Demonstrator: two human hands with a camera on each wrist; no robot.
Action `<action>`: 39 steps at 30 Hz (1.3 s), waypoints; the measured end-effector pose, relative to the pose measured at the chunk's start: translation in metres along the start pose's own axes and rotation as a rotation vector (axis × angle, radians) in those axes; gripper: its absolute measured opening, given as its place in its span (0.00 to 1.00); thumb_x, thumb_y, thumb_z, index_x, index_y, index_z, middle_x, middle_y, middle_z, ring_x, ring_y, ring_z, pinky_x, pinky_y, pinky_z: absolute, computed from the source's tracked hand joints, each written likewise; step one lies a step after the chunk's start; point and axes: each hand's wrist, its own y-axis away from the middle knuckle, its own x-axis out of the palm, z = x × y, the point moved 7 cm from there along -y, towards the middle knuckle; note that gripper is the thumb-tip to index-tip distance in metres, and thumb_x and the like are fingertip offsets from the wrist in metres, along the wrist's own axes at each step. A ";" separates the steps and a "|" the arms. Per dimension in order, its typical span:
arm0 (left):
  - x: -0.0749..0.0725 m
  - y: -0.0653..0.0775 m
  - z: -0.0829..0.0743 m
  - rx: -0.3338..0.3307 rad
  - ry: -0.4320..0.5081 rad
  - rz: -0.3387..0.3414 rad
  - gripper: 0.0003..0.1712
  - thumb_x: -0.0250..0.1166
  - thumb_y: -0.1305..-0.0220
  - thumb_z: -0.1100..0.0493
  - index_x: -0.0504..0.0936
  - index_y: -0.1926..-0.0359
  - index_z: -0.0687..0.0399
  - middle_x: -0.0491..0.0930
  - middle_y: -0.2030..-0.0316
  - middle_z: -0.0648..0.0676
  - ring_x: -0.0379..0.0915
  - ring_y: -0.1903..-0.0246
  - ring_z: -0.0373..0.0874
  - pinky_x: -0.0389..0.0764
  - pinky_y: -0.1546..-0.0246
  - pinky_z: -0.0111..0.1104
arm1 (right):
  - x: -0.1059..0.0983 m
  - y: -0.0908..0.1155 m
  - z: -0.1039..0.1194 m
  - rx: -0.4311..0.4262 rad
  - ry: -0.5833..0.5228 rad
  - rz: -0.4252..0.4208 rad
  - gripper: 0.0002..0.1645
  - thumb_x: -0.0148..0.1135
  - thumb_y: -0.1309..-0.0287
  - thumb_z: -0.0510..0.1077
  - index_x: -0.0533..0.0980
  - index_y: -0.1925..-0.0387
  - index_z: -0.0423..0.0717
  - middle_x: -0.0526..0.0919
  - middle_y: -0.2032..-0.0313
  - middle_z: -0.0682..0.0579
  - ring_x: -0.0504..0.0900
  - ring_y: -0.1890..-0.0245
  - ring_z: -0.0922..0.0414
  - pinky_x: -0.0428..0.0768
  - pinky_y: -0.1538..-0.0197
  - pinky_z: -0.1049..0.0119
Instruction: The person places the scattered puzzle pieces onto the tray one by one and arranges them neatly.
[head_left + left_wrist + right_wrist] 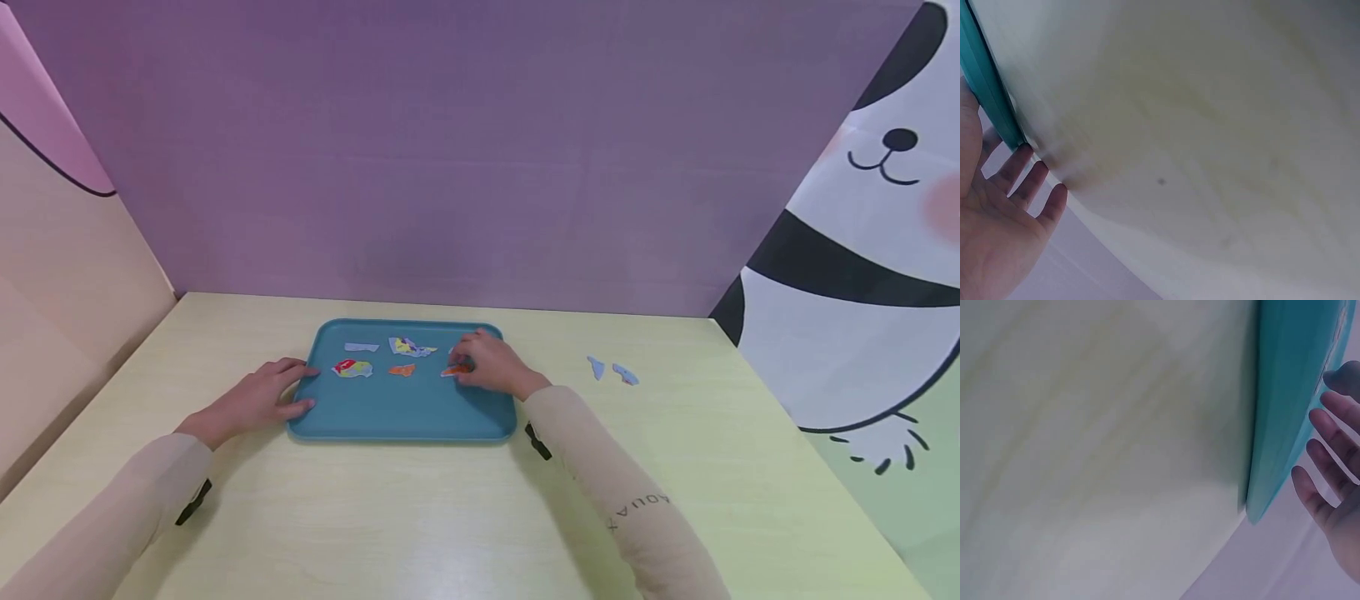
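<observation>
Teal and round-cornered, the tray (405, 417) lay on the pale table (360, 525) in front of you. Your left hand (261, 396) was spread wide at its left rim, thumb and fingertips touching the edge, gripping nothing. Your right hand (492, 364) reached over the right part of the tray, its fingers loosely bent, thumb and forefinger near each other at the right orange scrap (453, 371); whether they pinched it or only touched it could not be told. A pale sliver (451, 351) showed just beside those fingertips, mostly covered. Leftward on the tray, the left orange scrap (402, 370) lay in the row nearer you, and further left came the red scrap (352, 368), patched with yellow-green. In the farther row, the grey strip (362, 347) lay left of the yellow scrap (411, 347), with a gap between. Two blue scraps (596, 367) lay close together on the table, to the right of the tray, apart from it. Your beige sleeves (607, 467) reached towards both wrists, and behind the table hung a purple backdrop (450, 167), a panda (862, 342) printed to its right.
</observation>
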 end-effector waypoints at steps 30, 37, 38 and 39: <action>-0.001 0.001 -0.002 0.000 0.019 0.014 0.32 0.62 0.43 0.49 0.70 0.42 0.62 0.66 0.43 0.67 0.60 0.44 0.64 0.65 0.45 0.59 | -0.028 0.051 -0.045 0.062 -0.060 -0.064 0.15 0.62 0.50 0.42 0.80 0.59 0.42 0.80 0.59 0.48 0.71 0.57 0.52 0.75 0.52 0.57; -0.001 0.001 -0.002 0.001 0.023 0.013 0.31 0.62 0.43 0.49 0.70 0.42 0.62 0.65 0.42 0.67 0.60 0.43 0.65 0.64 0.45 0.59 | -0.037 0.070 -0.064 0.084 -0.036 -0.104 0.13 0.62 0.50 0.40 0.80 0.60 0.41 0.80 0.59 0.47 0.72 0.54 0.49 0.75 0.51 0.54; -0.001 0.001 -0.002 0.001 0.024 0.014 0.31 0.62 0.43 0.48 0.70 0.42 0.62 0.65 0.43 0.67 0.60 0.43 0.65 0.64 0.45 0.59 | -0.037 0.073 -0.067 0.096 -0.038 -0.102 0.13 0.62 0.50 0.40 0.80 0.60 0.41 0.80 0.59 0.47 0.72 0.54 0.49 0.75 0.51 0.54; 0.000 0.001 -0.002 0.001 0.026 0.015 0.31 0.62 0.42 0.48 0.70 0.42 0.62 0.65 0.43 0.67 0.60 0.43 0.65 0.63 0.45 0.60 | -0.038 0.076 -0.070 0.105 -0.037 -0.101 0.13 0.62 0.50 0.40 0.80 0.60 0.41 0.80 0.59 0.47 0.72 0.53 0.48 0.75 0.51 0.53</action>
